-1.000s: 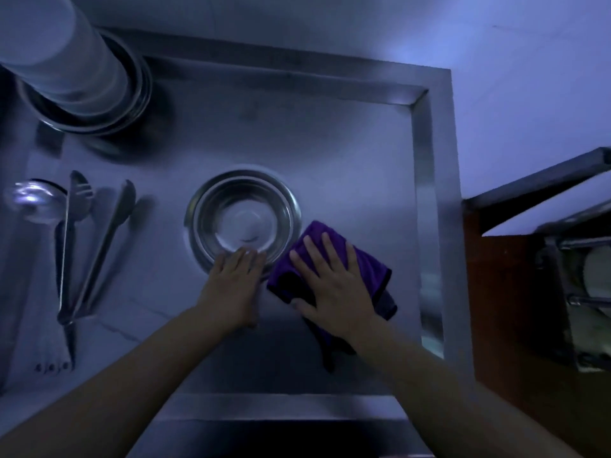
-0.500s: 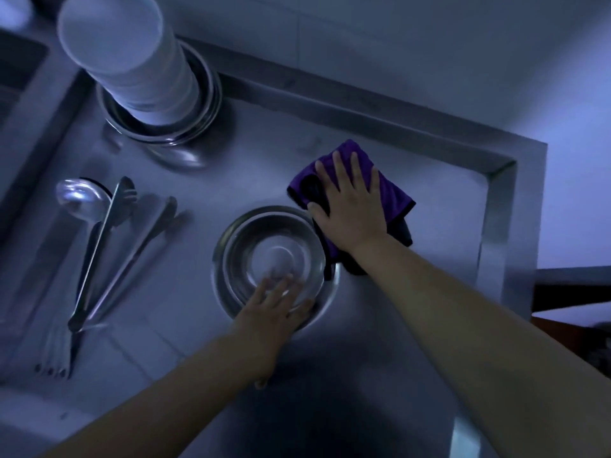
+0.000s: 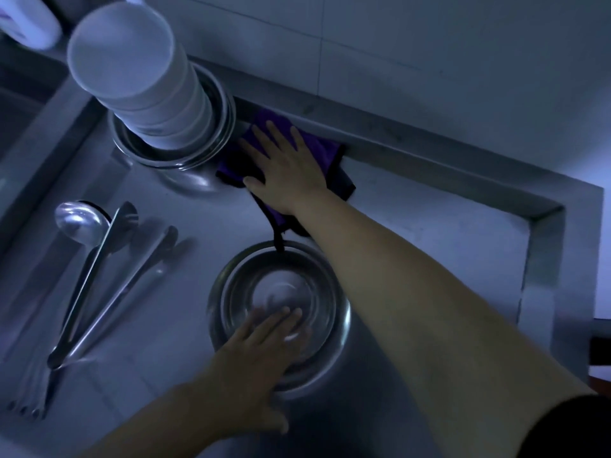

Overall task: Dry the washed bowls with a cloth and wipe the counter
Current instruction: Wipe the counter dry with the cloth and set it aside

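Our right hand [image 3: 287,166] lies spread flat on the purple cloth [image 3: 317,150], pressing it to the steel worktop [image 3: 429,226] at twelve o'clock of the metal bowl [image 3: 281,312]; our left hand [image 3: 254,355], fingers straight, rests on the bowl's six o'clock rim.

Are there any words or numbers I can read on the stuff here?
None can be read.
White container at the top left: purple marks, too blurred to read.
Stacked white bowls, metal bowl, purple cloth, ladle and tongs: no writing shows.
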Tool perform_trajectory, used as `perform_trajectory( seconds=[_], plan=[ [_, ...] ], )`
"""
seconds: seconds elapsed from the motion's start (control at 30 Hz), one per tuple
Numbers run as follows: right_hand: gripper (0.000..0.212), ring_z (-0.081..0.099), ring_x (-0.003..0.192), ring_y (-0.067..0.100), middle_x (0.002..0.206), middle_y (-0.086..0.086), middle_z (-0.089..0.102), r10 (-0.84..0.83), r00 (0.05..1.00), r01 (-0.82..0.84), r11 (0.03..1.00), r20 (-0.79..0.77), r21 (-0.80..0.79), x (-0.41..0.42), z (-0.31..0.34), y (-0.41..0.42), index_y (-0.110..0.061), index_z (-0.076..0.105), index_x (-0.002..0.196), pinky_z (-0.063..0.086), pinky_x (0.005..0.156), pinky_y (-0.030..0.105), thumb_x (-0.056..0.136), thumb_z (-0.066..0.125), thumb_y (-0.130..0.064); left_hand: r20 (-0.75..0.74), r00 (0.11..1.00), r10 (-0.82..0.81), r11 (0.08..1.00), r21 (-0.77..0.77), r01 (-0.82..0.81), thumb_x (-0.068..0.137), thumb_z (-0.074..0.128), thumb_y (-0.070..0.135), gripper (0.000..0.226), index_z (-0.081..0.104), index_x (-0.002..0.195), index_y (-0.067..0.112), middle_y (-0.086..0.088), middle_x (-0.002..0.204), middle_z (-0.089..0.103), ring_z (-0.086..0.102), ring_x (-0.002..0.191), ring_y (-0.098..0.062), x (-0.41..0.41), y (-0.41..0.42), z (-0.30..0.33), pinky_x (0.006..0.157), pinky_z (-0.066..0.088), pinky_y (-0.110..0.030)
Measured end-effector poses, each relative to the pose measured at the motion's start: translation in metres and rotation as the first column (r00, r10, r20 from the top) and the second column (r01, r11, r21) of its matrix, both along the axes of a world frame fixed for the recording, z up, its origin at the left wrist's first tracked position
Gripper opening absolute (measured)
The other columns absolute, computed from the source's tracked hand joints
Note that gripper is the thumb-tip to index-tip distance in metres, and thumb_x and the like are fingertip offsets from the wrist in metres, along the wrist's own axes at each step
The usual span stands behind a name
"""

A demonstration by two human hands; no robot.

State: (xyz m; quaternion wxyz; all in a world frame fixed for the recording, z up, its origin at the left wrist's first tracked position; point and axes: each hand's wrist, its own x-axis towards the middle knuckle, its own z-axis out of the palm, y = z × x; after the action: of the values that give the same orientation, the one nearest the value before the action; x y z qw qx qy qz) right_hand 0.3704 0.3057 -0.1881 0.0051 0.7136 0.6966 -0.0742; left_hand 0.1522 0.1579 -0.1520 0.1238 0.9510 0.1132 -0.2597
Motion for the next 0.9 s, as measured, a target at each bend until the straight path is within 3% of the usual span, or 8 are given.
perform_trajectory(
  seconds=[0.13,0.23,0.3,0.5,0.67,0.8,0.9],
  plan=[
    [0.064,0.000,0.147,0.019,0.159,0.001,0.012,-0.056,0.998,0.057,0.997,-0.009,0.045,0.018,0.001,-0.025,-0.026,0.016,0.151,-0.006,0.118,0.044,0.095,0.030,-0.053,0.127,0.986,0.109,0.986,0.110,-0.124,0.053,0.067,0.065,0.095,0.053,0.133,0.015,-0.012,0.139,0.050,0.049,0.126,-0.031,0.039,0.018,0.011,0.101,0.039,-0.057],
    [0.065,0.002,0.146,0.019,0.159,0.000,0.014,-0.113,0.993,0.111,0.992,0.028,0.064,0.043,0.001,-0.060,-0.024,0.017,0.151,-0.005,0.117,0.043,0.094,0.031,-0.054,0.141,0.984,0.108,0.980,0.149,-0.129,0.074,0.054,0.064,0.099,0.011,0.150,0.018,-0.012,0.158,0.008,0.011,0.145,-0.029,0.071,0.027,0.007,0.115,0.000,-0.050],
    [0.066,0.002,0.146,0.019,0.159,0.000,0.012,-0.152,0.987,0.148,0.987,0.058,0.067,0.063,0.002,-0.087,-0.023,0.017,0.151,-0.005,0.118,0.043,0.094,0.031,-0.055,0.165,0.982,0.089,0.981,0.158,-0.116,0.078,0.048,0.066,0.102,-0.007,0.149,0.018,-0.011,0.158,-0.009,-0.006,0.145,-0.027,0.088,0.023,0.000,0.114,-0.010,-0.049],
    [0.069,-0.002,0.147,0.021,0.160,0.000,0.008,-0.300,0.946,0.295,0.954,0.122,0.058,0.123,0.006,-0.174,-0.023,0.017,0.151,-0.007,0.117,0.042,0.092,0.032,-0.056,0.100,0.995,0.015,0.992,0.121,-0.027,0.077,0.056,0.061,0.109,-0.007,0.149,0.009,-0.016,0.157,-0.012,-0.011,0.144,-0.030,0.125,-0.009,0.001,0.114,-0.012,-0.050],
    [0.072,-0.009,0.146,0.028,0.160,0.005,-0.003,-0.532,0.832,0.531,0.846,0.159,0.054,0.158,0.011,-0.239,-0.025,0.008,0.152,-0.001,0.117,0.051,0.093,0.032,-0.058,0.016,0.999,0.042,0.990,0.134,-0.044,0.076,0.064,0.056,0.114,-0.007,0.147,0.003,-0.022,0.155,-0.011,-0.009,0.144,-0.034,0.137,-0.023,0.007,0.117,-0.006,-0.049],
    [0.075,-0.009,0.145,0.034,0.159,0.010,-0.006,-0.671,0.732,0.675,0.737,0.114,0.004,0.144,0.011,-0.262,-0.023,0.003,0.152,0.000,0.116,0.053,0.093,0.032,-0.061,0.008,0.998,0.069,0.991,0.113,-0.069,0.075,0.066,0.054,0.115,-0.007,0.148,0.005,-0.019,0.156,-0.013,-0.009,0.144,-0.032,0.137,-0.024,0.006,0.117,-0.003,-0.044],
    [0.075,-0.005,0.145,0.034,0.160,0.011,-0.001,-0.679,0.730,0.682,0.730,0.069,-0.034,0.110,0.013,-0.287,-0.024,0.006,0.152,0.000,0.117,0.052,0.092,0.034,-0.060,0.019,0.996,0.091,0.992,0.081,-0.093,0.073,0.068,0.054,0.116,-0.006,0.148,0.008,-0.016,0.156,-0.013,-0.009,0.145,-0.029,0.135,-0.025,0.006,0.117,0.000,-0.043]
  ],
)
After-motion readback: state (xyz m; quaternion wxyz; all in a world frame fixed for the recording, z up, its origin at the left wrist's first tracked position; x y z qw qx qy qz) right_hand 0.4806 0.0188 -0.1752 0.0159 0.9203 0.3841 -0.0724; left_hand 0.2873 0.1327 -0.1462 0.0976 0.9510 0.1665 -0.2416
